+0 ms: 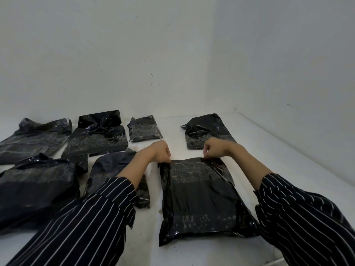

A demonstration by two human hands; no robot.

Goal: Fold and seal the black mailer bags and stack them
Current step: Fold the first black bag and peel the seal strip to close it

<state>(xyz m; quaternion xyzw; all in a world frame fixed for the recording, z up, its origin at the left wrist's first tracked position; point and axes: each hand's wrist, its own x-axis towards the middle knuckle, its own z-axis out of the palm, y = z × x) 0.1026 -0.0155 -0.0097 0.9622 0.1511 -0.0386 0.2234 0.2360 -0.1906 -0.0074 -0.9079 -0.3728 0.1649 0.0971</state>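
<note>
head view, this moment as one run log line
step: folding | left hand: pinches far edge of front mailer bag | right hand: pinches same edge | other bags: spread out, unstacked

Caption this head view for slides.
Left hand and right hand pinch the far edge of a black mailer bag on a table.

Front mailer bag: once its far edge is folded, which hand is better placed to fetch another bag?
Probably left. Both the left hand and right hand pinch the far edge of the front mailer bag, but a second mailer bag lies directly under the left forearm.
</note>
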